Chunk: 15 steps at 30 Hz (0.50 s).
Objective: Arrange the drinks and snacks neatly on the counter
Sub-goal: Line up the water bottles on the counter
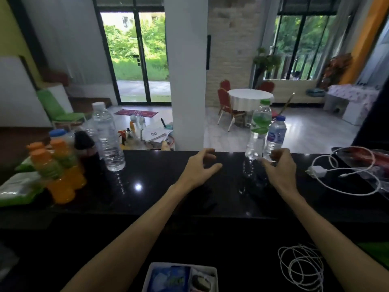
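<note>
On the black counter (160, 199) two water bottles stand at the far edge, right of centre: a taller one with a green cap and label (259, 131) and a shorter one with a blue cap (275, 138). My right hand (277, 165) hovers just in front of them, fingers loosely curled, holding nothing. My left hand (200, 165) hangs over the bare middle of the counter with fingers spread and curved. At the left stand a tall clear water bottle (107, 138), a dark cola bottle (87, 152), several orange-capped juice bottles (56, 171) and green snack packs (16, 186).
A white charger with a coiled cable (341, 173) and a red packet in clear plastic (379, 159) lie at the counter's right. On the lower ledge near me sit a white box of small items (181, 277) and another white cable coil (301, 268).
</note>
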Each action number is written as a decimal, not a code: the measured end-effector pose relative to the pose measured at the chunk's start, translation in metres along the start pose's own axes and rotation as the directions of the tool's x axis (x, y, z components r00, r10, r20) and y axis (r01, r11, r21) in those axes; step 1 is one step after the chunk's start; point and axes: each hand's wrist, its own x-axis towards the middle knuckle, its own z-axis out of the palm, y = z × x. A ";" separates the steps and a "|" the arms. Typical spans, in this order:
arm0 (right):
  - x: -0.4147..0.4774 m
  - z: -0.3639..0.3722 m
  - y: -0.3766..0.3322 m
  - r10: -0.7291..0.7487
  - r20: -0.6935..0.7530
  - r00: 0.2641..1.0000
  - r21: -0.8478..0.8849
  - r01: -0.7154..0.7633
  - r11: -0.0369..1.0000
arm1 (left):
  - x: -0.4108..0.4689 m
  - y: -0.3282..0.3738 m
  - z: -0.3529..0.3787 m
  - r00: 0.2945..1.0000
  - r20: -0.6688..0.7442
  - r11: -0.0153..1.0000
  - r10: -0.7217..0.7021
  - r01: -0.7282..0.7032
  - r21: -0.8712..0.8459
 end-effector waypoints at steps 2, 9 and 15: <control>-0.009 0.010 -0.037 -0.054 0.025 0.998 0.063 0.052 0.997 | -0.017 0.004 -0.041 0.996 -0.086 1.000 0.026 -0.026 0.001; -0.031 0.080 -0.176 -0.255 0.104 0.961 0.197 0.232 0.953 | -0.059 0.026 -0.197 0.949 -0.277 0.977 0.149 -0.098 0.188; -0.053 0.156 -0.270 -0.369 0.171 0.913 0.264 0.319 0.910 | -0.060 0.032 -0.333 0.917 -0.333 0.912 0.220 -0.072 0.404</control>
